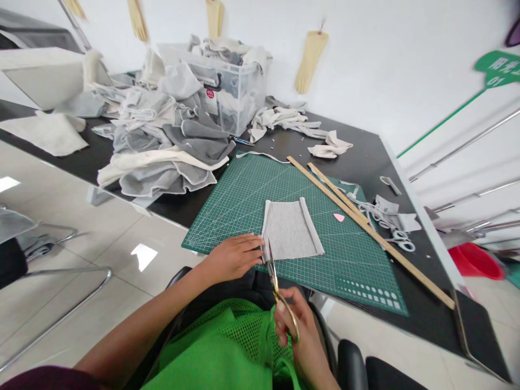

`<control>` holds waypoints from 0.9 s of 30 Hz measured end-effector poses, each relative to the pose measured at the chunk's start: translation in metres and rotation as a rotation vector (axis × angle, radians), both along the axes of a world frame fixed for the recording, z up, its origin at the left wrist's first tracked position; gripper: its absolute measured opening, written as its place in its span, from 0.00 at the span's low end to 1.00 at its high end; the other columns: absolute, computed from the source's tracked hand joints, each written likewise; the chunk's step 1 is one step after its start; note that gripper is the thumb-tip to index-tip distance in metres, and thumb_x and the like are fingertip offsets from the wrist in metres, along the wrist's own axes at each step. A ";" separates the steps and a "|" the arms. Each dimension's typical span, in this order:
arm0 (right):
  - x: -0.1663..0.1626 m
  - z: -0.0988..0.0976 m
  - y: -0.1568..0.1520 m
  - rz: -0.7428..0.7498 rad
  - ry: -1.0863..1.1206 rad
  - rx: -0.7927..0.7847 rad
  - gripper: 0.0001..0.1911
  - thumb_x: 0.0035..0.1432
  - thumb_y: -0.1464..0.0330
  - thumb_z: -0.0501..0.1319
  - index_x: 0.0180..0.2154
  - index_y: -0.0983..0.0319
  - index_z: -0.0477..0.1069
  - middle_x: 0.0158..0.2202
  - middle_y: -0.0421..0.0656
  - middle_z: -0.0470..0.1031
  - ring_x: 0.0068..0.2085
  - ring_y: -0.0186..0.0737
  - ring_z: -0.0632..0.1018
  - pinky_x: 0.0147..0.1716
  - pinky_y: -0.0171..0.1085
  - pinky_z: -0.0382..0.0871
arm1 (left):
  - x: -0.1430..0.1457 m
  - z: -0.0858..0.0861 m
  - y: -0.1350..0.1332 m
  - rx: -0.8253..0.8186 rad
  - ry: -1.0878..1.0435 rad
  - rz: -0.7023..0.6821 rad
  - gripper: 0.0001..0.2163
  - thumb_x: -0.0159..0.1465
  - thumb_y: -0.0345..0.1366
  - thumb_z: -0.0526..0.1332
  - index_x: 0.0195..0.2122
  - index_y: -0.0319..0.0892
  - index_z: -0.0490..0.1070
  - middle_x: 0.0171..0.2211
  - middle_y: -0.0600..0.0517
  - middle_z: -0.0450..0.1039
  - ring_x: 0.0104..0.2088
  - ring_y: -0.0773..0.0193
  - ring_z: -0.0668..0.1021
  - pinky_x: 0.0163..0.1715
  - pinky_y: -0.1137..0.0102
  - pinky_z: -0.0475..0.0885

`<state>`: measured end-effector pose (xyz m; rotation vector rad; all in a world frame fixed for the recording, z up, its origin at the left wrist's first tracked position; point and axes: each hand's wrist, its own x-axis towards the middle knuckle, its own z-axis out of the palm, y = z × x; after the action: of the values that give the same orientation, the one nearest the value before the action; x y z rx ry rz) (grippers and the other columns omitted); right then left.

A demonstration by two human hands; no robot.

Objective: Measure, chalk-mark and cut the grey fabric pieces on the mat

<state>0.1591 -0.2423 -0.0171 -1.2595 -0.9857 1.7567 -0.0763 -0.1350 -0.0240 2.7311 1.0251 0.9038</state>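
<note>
A piece of light grey fabric [289, 230] lies on the green cutting mat [227, 216], its left and right edges curled into narrow rolls. My left hand [239, 257] rests flat at the fabric's lower left edge, fingers stretched out and touching it. In my right hand [298, 319] are gold-handled scissors [276, 287], fingers through the loops. Their blades point away from me and reach over the fabric's lower left corner, near my left fingertips. Whether the blades have cloth between them, I cannot make out.
Two wooden rulers [337, 197] cross the mat diagonally. White-handled scissors [402, 240], fabric scraps [400, 221] and a pink triangular chalk piece [338, 217] lie to the right. Heaped grey cloth [162, 179] and a clear plastic bin [247, 92] stand at the back left. A phone [479, 330] sits at the right corner.
</note>
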 end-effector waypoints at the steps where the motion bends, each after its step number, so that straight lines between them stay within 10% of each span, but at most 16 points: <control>1: -0.001 -0.002 0.001 0.004 -0.006 0.007 0.19 0.62 0.51 0.62 0.43 0.57 0.63 0.20 0.30 0.62 0.18 0.26 0.60 0.18 0.28 0.52 | 0.000 0.000 0.000 -0.005 -0.001 -0.001 0.10 0.70 0.36 0.58 0.48 0.40 0.75 0.55 0.47 0.76 0.59 0.59 0.75 0.65 0.60 0.68; 27: -0.017 0.004 0.011 0.009 -0.063 0.015 0.20 0.61 0.50 0.63 0.40 0.58 0.64 0.19 0.29 0.61 0.17 0.26 0.61 0.18 0.28 0.52 | 0.000 0.001 0.000 -0.020 0.003 0.004 0.10 0.71 0.38 0.58 0.46 0.40 0.76 0.56 0.46 0.75 0.59 0.58 0.74 0.64 0.60 0.68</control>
<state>0.1418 -0.2315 -0.0134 -1.3095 -1.0395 1.7229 -0.0766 -0.1352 -0.0233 2.7156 1.0348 0.8856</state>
